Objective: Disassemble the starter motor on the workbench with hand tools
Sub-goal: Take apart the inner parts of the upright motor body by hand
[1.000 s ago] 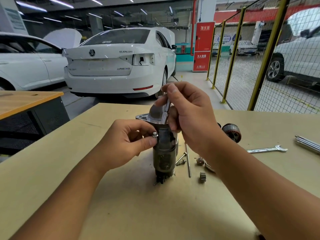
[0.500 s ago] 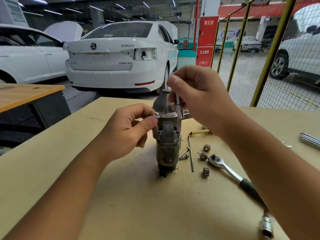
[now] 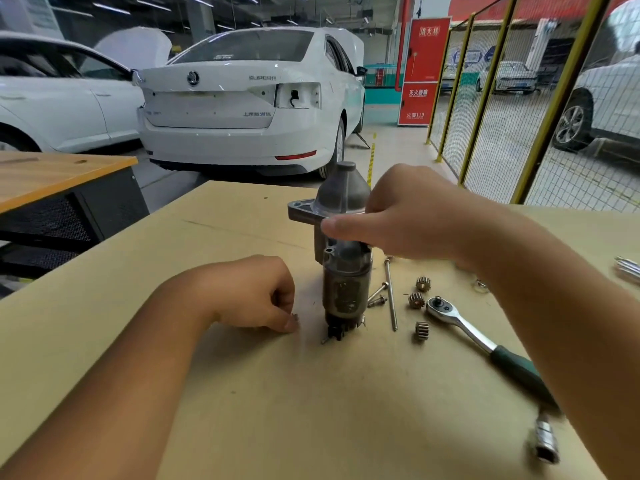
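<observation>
My right hand [image 3: 412,216] grips the upright starter motor [image 3: 344,258], my left hand [image 3: 256,296] pinches a tiny part beside its base (three pinion gears [image 3: 416,300], long through-bolt [image 3: 390,292] already out), housing not yet split.

The white car [image 3: 242,109] carried "SUPERB" on the right of its boot lid, a round badge at the centre, and a line of Chinese characters lower right, too small to make out. The red cabinet [image 3: 420,71] bore white Chinese characters on its upper and lower panels, with "119" at the bottom. No lettering was readable on the worktop [image 3: 311,410].
</observation>
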The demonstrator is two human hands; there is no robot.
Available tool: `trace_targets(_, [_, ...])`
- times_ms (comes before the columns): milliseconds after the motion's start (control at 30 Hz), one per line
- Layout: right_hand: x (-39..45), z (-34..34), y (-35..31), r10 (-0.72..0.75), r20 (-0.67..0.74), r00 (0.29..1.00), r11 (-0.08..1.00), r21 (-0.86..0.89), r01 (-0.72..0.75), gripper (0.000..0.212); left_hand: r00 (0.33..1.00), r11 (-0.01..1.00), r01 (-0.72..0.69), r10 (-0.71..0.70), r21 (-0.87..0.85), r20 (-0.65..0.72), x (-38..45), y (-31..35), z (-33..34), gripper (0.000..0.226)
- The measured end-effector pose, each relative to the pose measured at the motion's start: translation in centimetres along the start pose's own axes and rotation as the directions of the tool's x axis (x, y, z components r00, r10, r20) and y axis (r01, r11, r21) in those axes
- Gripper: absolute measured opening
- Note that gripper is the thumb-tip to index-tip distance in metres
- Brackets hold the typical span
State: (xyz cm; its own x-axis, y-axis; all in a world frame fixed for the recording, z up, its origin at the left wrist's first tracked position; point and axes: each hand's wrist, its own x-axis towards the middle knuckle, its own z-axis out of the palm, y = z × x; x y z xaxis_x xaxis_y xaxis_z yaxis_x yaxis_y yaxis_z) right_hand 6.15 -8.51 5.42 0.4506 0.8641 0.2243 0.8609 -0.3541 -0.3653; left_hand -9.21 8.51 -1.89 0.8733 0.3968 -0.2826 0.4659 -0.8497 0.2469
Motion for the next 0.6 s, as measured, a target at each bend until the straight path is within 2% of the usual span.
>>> trace_targets(100, [-0.4,1.4,-0.6,0.003,-0.073,0.997,0.978,-0.206,-0.018,0.08,0.997,0.986,-0.058,0.048,-0.154,-0.063,-0.3,0.9,-0.1,0.032])
trace_targets(200, [-0.6,2.7,-1.1,-0.009,-0.085,0.996,0.946,-0.324,-0.02,0.088,0.969,0.899,-0.214,0.145,-0.381,-0.202,-0.6,2.2,-0.1,0.054])
trace_targets(300, [-0.7,3.3,-1.2,-0.004,-0.11,0.994,0.953,-0.302,-0.03,0.079,0.955,0.893,-0.22,0.116,-0.394,-0.271,-0.3,3.7,0.6,0.068])
trace_targets(400, [-0.6,3.4,-1.0,0.013,-0.115,0.993,0.964,-0.263,-0.043,0.065,0.942,0.906,-0.151,0.01,-0.396,-0.337,0.2,4.7,1.4,0.071])
trace_targets(500, [-0.3,3.5,-0.6,0.041,-0.086,0.995,0.981,-0.185,-0.056,0.057,0.901,0.89,-0.098,-0.111,-0.446,-0.419,0.7,5.3,2.2,0.066])
trace_targets(600, [0.0,3.2,0.1,0.064,-0.033,0.997,0.994,-0.083,-0.067,0.057,0.855,0.894,-0.083,-0.163,-0.441,-0.493,1.0,5.8,2.8,0.056])
